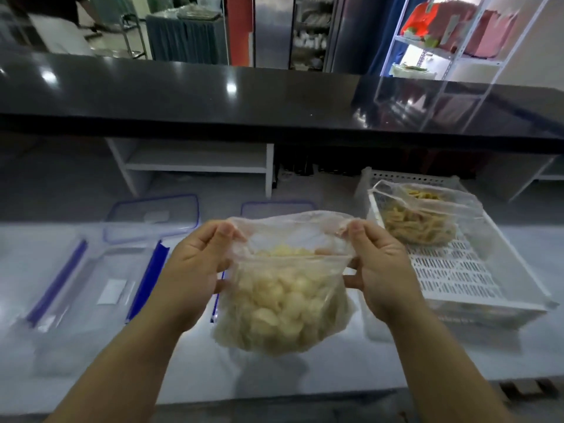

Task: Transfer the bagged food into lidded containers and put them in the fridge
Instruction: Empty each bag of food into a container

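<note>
A clear plastic bag of pale shell-shaped pasta [283,303] hangs above the white counter. My left hand [195,270] pinches its left rim and my right hand [381,270] pinches its right rim, pulling the mouth wide. A clear container with blue clips [91,288] sits open at the left, its blue-edged lid [152,218] lying behind it. Another blue-edged lid [277,207] shows behind the bag; what lies below the bag is hidden. A second bag of yellowish pasta [421,215] rests in a white slotted tray [457,270] at the right.
A glossy black raised ledge [213,96] runs across the back of the counter, with white shelving [198,166] beneath it. Metal racks with red bags [442,25] stand at the far right. A person [55,22] is at the far left background.
</note>
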{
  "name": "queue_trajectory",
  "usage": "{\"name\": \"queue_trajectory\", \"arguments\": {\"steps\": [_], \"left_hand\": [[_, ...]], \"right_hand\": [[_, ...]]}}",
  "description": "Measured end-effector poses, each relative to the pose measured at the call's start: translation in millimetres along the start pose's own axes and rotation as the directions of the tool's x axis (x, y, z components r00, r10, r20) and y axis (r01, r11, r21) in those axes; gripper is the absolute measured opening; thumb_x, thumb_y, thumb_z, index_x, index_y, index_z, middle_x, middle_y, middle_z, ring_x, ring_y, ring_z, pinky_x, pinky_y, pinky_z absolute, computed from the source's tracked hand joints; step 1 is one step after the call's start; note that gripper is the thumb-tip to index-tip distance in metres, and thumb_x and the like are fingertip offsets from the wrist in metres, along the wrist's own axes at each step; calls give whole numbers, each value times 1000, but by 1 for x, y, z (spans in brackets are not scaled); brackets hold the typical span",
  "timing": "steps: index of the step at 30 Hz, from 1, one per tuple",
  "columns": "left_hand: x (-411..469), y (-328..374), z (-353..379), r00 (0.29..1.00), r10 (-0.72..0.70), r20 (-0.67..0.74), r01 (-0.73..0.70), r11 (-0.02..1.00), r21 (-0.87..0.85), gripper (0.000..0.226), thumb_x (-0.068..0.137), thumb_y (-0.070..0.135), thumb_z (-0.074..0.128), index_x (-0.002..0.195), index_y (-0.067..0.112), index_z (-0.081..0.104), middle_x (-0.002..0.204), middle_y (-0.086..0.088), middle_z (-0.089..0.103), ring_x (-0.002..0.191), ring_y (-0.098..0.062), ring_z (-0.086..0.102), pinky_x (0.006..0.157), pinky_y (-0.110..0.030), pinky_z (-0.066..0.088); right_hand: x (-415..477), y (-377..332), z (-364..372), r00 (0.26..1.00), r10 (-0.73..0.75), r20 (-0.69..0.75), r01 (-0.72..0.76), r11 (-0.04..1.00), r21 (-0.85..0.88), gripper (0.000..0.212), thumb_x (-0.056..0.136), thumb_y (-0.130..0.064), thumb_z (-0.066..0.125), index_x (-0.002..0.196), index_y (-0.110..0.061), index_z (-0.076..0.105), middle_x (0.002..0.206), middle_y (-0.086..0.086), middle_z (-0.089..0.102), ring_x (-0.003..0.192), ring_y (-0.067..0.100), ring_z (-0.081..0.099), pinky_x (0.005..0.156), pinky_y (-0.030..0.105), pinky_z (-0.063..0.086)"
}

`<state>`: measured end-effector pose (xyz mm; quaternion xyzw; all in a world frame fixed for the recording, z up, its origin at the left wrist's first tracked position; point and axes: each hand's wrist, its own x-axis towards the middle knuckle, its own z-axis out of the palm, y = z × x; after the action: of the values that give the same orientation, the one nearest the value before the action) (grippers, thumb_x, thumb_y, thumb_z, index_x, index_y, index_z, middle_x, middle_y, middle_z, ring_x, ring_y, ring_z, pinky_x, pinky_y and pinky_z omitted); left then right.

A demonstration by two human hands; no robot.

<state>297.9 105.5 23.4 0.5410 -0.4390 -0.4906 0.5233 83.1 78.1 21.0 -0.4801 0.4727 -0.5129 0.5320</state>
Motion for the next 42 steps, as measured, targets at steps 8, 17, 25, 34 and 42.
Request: {"name": "queue_trajectory", "arguments": {"steps": [8,17,25,34,42], "left_hand": [[14,-9,-26,977,-206,46,201,975,91,30,99,36,38,93,23,65,106,-1,69,60,-20,62,33,-18,35],[47,-31,-21,961,-277,1,261,906,333,28,98,40,36,97,33,63,104,0,67,87,-28,63,59,-29,45],[49,-34,-13,976,-218,-24,197,826,528,35,97,29,38,94,7,65,82,-14,64,69,-19,53,62,-29,42],[57,-38,-12,973,-231,-20,194,763,617,34,94,26,44,83,0,64,80,-18,64,66,-18,50,58,-26,40],[52,-35,-17,985,-151,-78,170,855,490,26,96,25,46,90,17,70,93,-5,69,85,-19,63,76,-32,51]], "right_hand": [[4,23,31,944,298,-138,-315,941,-126,31,96,-41,46,90,-20,67,112,10,67,75,28,56,51,35,46],[27,37,42,910,390,-142,-415,870,-265,26,96,-29,47,86,-21,69,98,6,67,70,25,55,55,29,43],[45,38,45,889,457,-37,-424,787,-449,43,96,-38,43,103,0,60,92,20,68,71,25,54,64,35,43],[55,50,48,934,356,-36,-310,753,-581,26,92,-22,48,84,-9,68,80,8,68,68,23,59,68,39,50],[43,48,44,960,278,4,-230,803,-550,38,93,-25,53,131,-19,55,127,-5,59,115,14,56,104,40,44]]}}
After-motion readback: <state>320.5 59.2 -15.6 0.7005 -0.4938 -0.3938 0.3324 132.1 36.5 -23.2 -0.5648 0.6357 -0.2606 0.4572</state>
